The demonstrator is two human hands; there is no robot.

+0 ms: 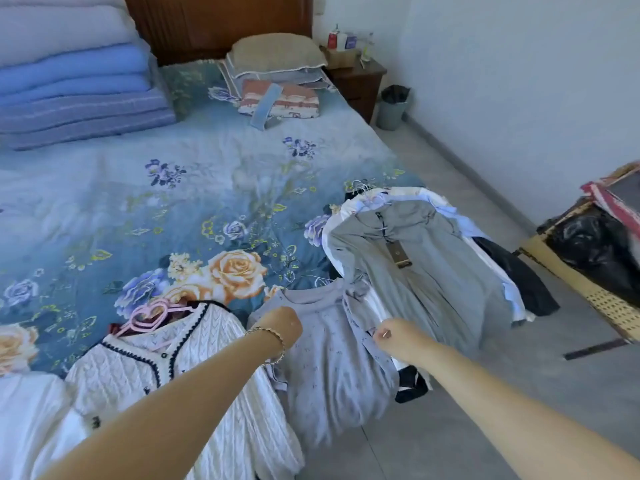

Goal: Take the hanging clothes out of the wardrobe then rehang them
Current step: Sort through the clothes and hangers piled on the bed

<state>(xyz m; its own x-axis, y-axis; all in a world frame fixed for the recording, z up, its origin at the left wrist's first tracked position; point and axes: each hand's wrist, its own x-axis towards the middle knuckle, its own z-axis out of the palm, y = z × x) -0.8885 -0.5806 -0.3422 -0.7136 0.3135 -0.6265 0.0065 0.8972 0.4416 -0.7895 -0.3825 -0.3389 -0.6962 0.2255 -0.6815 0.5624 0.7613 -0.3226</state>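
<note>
Right hand [394, 336] pinches the lilac top [325, 358] at its edge; left hand [282, 327] curled on it, hold unclear

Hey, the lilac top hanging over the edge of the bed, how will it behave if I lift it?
Probably floppy: the lilac top drapes limply over the edge of the bed. Likely light: the thin fabric bunches where the right hand pinches it. Lifted by one side, the rest would probably sag.
</note>
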